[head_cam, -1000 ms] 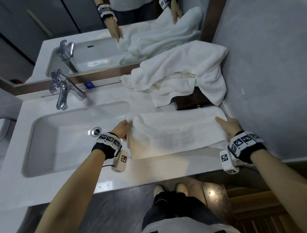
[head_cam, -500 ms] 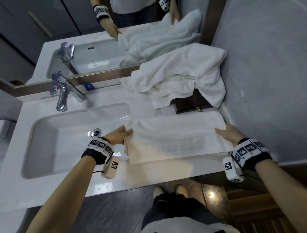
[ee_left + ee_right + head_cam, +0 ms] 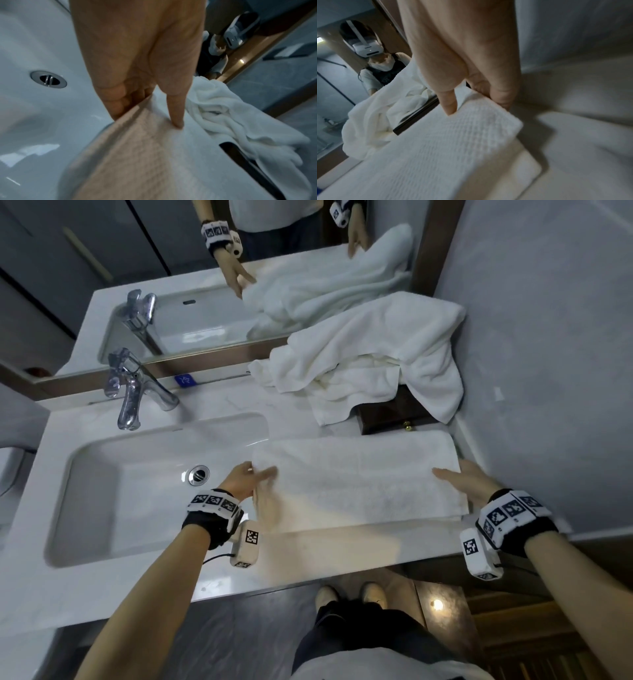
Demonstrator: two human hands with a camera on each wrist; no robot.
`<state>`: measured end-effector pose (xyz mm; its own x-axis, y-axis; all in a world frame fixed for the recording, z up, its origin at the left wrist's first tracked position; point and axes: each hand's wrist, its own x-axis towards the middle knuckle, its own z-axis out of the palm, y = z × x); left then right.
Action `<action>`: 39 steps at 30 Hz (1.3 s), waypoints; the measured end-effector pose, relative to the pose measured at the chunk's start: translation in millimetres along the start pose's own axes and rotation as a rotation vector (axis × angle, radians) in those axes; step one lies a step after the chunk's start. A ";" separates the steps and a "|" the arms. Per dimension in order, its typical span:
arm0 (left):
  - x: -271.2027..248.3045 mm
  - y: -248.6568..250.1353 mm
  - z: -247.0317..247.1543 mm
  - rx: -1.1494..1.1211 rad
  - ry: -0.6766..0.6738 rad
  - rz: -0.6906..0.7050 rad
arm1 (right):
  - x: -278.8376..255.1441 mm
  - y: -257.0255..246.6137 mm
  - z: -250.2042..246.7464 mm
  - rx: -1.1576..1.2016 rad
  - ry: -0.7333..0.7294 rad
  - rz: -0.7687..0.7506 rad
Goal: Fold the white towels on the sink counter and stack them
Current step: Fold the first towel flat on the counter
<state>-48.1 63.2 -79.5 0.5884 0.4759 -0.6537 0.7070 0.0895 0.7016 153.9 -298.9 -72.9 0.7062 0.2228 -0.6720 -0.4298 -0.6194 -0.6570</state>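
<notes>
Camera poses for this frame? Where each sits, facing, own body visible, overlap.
Head: on the head, facing down at the counter; both forearms, left hand, right hand, shoes.
Left wrist: along the left hand, pinching the folded towel beside the basin.
Right wrist: along the right hand, gripping the towel's other end.
Shared: folded towel, unfolded pile.

- A white marble-look bench runs along the wall, with a rectangular white basin sunk into it and a round chrome drain in the basin's bottom.
- A chrome faucet stands behind the basin.
- A brown-framed mirror hangs above it.
- A small blue sticker sits on the ledge under the mirror.
- A grey wall closes the right side.
- The floor is dark grey tile.
- A small light spot glints low down.
</notes>
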 end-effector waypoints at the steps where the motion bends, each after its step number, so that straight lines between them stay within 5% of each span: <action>1: -1.9 -2.6 0.4 0.040 -0.020 -0.003 | -1.7 1.9 -0.8 0.016 -0.006 0.023; 5: -12.4 0.1 2.1 0.066 -0.065 -0.057 | -6.9 3.0 -5.7 -0.043 -0.029 0.002; 11: -29.8 4.0 9.2 0.063 -0.252 -0.147 | -8.1 6.7 -8.4 -0.362 0.160 -0.161; 16: -18.4 25.9 -9.8 -0.311 -0.066 0.069 | -8.2 -5.7 -14.0 0.081 0.144 -0.116; 20: -13.2 37.5 -11.8 -0.433 -0.146 0.107 | -6.2 -24.1 -12.5 0.339 0.079 -0.072; 29: 2.9 29.8 -9.0 -0.300 0.070 0.124 | 5.9 -21.9 -3.5 0.344 0.117 -0.040; 36: 10.5 32.7 -3.3 -0.256 0.311 0.341 | 5.5 -15.8 4.2 0.191 0.205 -0.101; 39: 14.9 27.7 1.3 -0.136 0.314 0.283 | 3.6 -7.6 6.4 0.186 0.187 -0.074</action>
<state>-19.3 71.7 -70.2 0.5885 0.7392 -0.3275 0.4651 0.0217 0.8850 156.1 -288.6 -72.4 0.8238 0.1089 -0.5564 -0.4568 -0.4537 -0.7651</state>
